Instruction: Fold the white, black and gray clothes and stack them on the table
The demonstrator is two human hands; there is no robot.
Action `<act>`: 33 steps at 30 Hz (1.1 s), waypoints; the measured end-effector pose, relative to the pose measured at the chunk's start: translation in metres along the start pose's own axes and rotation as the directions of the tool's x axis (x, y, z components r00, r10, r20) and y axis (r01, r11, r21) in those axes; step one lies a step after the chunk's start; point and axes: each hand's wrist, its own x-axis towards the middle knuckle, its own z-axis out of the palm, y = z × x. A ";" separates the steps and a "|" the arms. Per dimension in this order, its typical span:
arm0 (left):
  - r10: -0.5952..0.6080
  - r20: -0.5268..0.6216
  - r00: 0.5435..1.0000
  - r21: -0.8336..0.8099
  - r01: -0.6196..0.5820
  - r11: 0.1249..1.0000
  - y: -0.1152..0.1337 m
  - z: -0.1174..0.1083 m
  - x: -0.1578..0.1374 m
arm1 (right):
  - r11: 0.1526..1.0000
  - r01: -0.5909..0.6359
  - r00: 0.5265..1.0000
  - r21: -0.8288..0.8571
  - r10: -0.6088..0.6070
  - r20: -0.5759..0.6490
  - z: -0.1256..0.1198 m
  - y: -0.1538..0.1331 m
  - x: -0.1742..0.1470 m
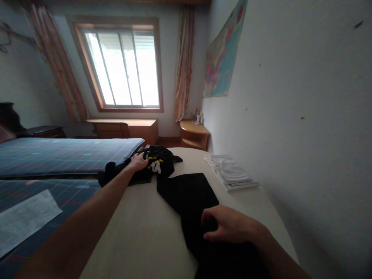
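Black clothing lies across the round pale table (145,228). At its far left end is a bunched black garment (165,159) with a yellow and white print. My left hand (138,161) reaches out to this bunch, its fingers curled into the dark cloth, the tips partly hidden. Nearer to me, a flat black piece of cloth (188,197) runs from the bunch to the lower edge of view. Over that cloth my right hand (225,224) is bent in a C shape, thumb and forefinger apart with nothing visible between them. Whether the black pieces are one garment I cannot tell.
Folded white cloth (231,172) lies at the table's right side, near the wall. To the left is a bed with a blue plaid mattress (66,155) and a printed paper sheet (29,217). A corner shelf (193,130) and a desk (139,126) stand beyond.
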 end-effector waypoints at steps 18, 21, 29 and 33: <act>0.423 0.373 0.826 -0.005 -0.454 0.891 0.061 0.022 -0.190 | 0.983 -0.175 0.845 -0.050 0.124 -0.519 0.019 0.028 0.058; 0.483 0.371 0.793 -0.125 -0.472 0.872 0.059 0.015 -0.191 | 0.945 -0.321 0.804 -0.069 0.233 -0.547 0.025 0.049 0.063; 0.681 0.196 0.705 -0.383 -0.584 0.715 0.057 0.001 -0.205 | 0.964 0.024 0.971 0.265 0.041 -0.237 0.008 0.058 0.017; 0.809 0.304 0.503 -0.396 -0.705 0.588 0.064 0.004 -0.216 | 0.936 0.129 0.978 0.328 -0.065 -0.198 0.010 0.050 0.014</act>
